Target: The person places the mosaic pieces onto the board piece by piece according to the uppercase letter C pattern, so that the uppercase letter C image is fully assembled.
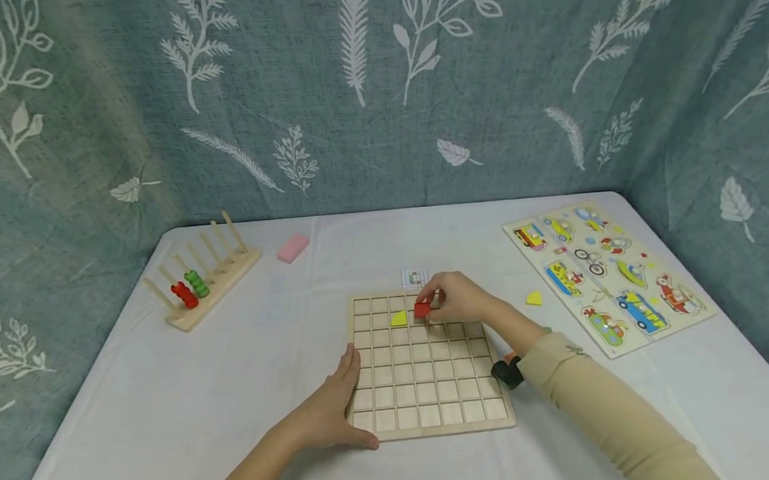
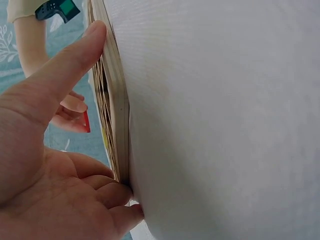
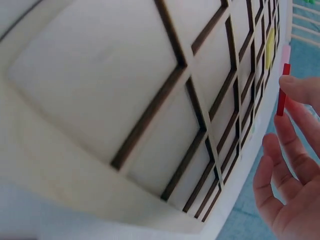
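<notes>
A wooden grid board lies on the white table, divided into square cells. My left hand rests along its left edge, fingers extended, thumb at the near corner; in the left wrist view that hand touches the board's side. Over the far rows, my right hand pinches a red square tile between thumb and fingers. The right wrist view shows the tile edge-on, held above the board. In a far-row cell sits a yellow piece with one rounded corner.
A small printed card lies just past the board. Further right are another yellow piece and a vehicle picture puzzle. At the left stands a peg rack with red and green beads. A pink block lies behind.
</notes>
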Demonstrator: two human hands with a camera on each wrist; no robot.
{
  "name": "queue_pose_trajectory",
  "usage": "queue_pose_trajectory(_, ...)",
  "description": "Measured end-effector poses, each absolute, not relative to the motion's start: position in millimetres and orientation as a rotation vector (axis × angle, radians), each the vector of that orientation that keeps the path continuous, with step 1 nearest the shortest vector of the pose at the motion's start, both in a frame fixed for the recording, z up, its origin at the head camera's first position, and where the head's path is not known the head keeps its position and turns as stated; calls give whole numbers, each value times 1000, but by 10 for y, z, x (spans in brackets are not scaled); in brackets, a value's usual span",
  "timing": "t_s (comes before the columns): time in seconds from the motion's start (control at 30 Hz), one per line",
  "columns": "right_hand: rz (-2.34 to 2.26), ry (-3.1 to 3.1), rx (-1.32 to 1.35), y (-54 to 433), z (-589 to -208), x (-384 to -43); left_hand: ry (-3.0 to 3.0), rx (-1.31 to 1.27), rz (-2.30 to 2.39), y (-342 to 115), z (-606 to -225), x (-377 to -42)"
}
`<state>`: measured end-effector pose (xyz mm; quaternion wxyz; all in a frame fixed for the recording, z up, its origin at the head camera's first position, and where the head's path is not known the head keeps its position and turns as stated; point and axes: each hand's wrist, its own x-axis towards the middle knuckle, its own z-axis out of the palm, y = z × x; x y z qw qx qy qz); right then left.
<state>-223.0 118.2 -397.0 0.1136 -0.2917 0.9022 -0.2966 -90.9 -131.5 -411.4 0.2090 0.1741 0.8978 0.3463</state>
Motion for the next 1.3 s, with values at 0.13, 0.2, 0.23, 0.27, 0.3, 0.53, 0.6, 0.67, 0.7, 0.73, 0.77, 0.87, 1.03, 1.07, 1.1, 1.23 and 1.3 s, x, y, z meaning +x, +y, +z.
queue_pose_trajectory(0.13,-862,2620,-823,1145,-3993,-2223,2486,495,980,-1314,-4095,-902)
queue_pose_trajectory(0.2,-850,2619,-813,1123,-3995,-2220,2480,497,998,-1314,-4086,-900)
queue_pose_trajectory(0.23,-846,2618,-810,1112,-3994,-2220,2479,498,997,-1315,-4086,-899)
queue_pose_trajectory(0.27,-842,2617,-812,1102,-3992,-2222,2482,497,997,-1316,-4085,-899)
queue_pose_trajectory(0.3,-838,2617,-810,1091,-3990,-2226,2483,492,998,-1318,-4085,-898)
queue_pose_trajectory(0.53,-796,2623,-796,1061,-3992,-2252,2489,487,997,-1312,-4096,-900)
queue_pose_trajectory(0.6,-790,2621,-797,1059,-3998,-2259,2490,489,998,-1311,-4102,-901)
queue_pose_trajectory(0.67,-790,2618,-795,1058,-4005,-2261,2496,491,997,-1311,-4108,-903)
queue_pose_trajectory(0.7,-787,2618,-802,1058,-4008,-2260,2499,492,997,-1310,-4110,-904)
queue_pose_trajectory(0.73,-786,2619,-802,1055,-4010,-2261,2501,490,999,-1310,-4111,-903)
queue_pose_trajectory(0.77,-782,2621,-805,1053,-4012,-2260,2506,491,996,-1309,-4111,-903)
queue_pose_trajectory(0.87,-777,2626,-807,1053,-4009,-2253,2511,493,992,-1307,-4113,-902)
queue_pose_trajectory(1.03,-770,2631,-784,1044,-3997,-2244,2512,491,978,-1314,-4129,-904)
queue_pose_trajectory(1.07,-766,2633,-779,1040,-3994,-2243,2514,491,974,-1316,-4134,-906)
queue_pose_trajectory(1.1,-763,2636,-774,1037,-3994,-2243,2517,489,971,-1317,-4137,-906)
queue_pose_trajectory(1.23,-753,2641,-775,1040,-3988,-2241,2529,490,961,-1313,-4144,-910)
queue_pose_trajectory(1.3,-762,2634,-769,1048,-3987,-2241,2529,491,964,-1309,-4141,-910)
